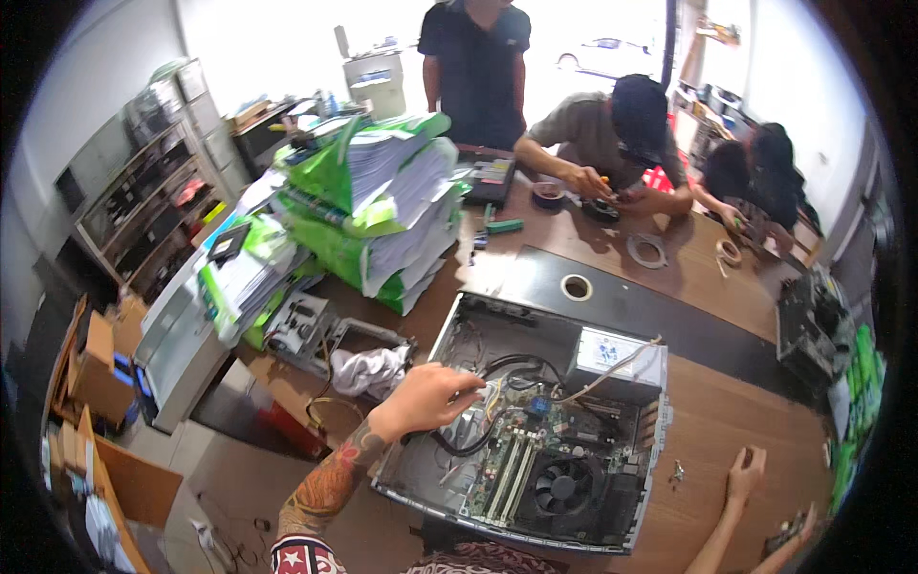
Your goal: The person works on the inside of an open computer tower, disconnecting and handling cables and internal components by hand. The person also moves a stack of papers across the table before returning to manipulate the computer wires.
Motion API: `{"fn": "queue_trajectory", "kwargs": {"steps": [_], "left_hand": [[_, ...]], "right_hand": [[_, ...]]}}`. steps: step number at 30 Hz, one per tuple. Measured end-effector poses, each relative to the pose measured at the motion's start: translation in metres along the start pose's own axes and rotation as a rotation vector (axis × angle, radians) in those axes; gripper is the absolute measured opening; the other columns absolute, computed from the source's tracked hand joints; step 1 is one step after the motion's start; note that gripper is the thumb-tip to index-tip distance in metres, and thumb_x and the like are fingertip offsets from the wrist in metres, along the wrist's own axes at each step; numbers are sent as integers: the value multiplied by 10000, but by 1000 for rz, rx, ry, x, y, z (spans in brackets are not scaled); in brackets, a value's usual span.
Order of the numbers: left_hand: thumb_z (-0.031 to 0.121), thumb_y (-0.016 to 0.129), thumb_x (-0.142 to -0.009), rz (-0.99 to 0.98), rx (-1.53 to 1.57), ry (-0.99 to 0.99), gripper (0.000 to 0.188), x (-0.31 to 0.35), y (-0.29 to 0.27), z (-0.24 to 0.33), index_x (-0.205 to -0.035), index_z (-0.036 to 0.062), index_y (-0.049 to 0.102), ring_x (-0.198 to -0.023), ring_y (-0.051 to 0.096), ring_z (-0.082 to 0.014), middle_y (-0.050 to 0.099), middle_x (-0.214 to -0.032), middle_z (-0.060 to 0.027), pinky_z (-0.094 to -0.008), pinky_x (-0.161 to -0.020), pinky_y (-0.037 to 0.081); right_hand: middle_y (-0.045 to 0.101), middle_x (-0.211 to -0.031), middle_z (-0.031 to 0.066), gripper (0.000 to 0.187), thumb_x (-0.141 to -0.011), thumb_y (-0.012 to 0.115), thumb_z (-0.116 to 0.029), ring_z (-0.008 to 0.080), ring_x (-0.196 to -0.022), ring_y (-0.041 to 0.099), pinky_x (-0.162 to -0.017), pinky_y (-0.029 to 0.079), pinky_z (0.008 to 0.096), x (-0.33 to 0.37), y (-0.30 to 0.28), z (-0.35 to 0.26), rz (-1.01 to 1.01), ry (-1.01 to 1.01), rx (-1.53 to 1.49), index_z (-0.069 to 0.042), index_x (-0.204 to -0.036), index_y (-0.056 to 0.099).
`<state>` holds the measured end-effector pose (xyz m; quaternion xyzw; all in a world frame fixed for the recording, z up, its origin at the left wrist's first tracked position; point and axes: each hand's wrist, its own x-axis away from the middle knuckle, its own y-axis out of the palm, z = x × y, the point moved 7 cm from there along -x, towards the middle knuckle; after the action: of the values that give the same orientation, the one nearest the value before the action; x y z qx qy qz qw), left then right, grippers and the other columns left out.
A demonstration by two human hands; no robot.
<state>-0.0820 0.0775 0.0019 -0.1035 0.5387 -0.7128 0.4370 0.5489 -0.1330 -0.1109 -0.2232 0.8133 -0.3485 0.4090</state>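
A desktop computer case (421, 476) lies open on the table in front of me, its inside showing. My left hand (426, 397) reaches over its left part, thumb and fingers pinched at a black cable (516, 361). The cable loops over the green motherboard (516, 450). Near the front of the board are a round black fan (561, 486) and upright memory sticks (512, 475). A silver power supply (612, 352) fills the far right corner. To the right of the case, my right hand (746, 475) rests on the table, fingers curled; anything inside them is hidden.
Small screws (678, 473) lie between the case and my right hand. Papers in green wrapping (382, 210) rise at the back left, beside a metal frame with a white cloth (371, 371). Tape rolls (577, 287) lie farther back. Another person's forearm (786, 543) enters at right; co-workers sit opposite.
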Motion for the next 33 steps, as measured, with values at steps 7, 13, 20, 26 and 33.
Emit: {"fn": "queue_trajectory", "kwargs": {"steps": [7,13,20,26,33], "left_hand": [[251,697,-875,-28,47,17,199,-1,-7,7,-1026,121,703,-706,635,-256,688,-756,-57,-366,-699,466],[224,710,-855,-50,-13,55,173,-1,0,2,-996,125,711,-700,626,-241,672,-746,-52,-354,-702,455],[203,683,-858,-249,-212,77,188,-6,7,13,-1030,128,693,-747,642,-225,666,-761,-38,-352,-738,443],[165,655,-846,-391,-162,292,157,-52,47,73,-989,101,669,-791,649,-252,630,-765,-59,-372,-761,446],[215,697,-827,-527,-243,318,152,-67,79,112,-930,103,692,-755,644,-290,625,-736,-76,-413,-702,486]], "right_hand": [[615,-910,114,138,-923,615,-120,216,-769,610,-697,500,324,-1,2,4,38,-17,-36,6,-979,625],[571,-860,87,104,-925,629,-103,184,-662,555,-625,474,318,4,-2,3,43,-31,12,-4,-957,625],[579,-854,79,106,-939,608,-117,177,-668,537,-640,465,314,5,-4,-16,48,21,11,-11,-944,614],[623,-853,91,128,-922,622,-132,197,-676,563,-648,483,338,2,-15,7,10,153,18,-8,-953,624],[687,-869,123,171,-873,668,-188,257,-748,660,-688,524,342,-9,-20,-16,39,241,-109,-26,-925,676]]}}
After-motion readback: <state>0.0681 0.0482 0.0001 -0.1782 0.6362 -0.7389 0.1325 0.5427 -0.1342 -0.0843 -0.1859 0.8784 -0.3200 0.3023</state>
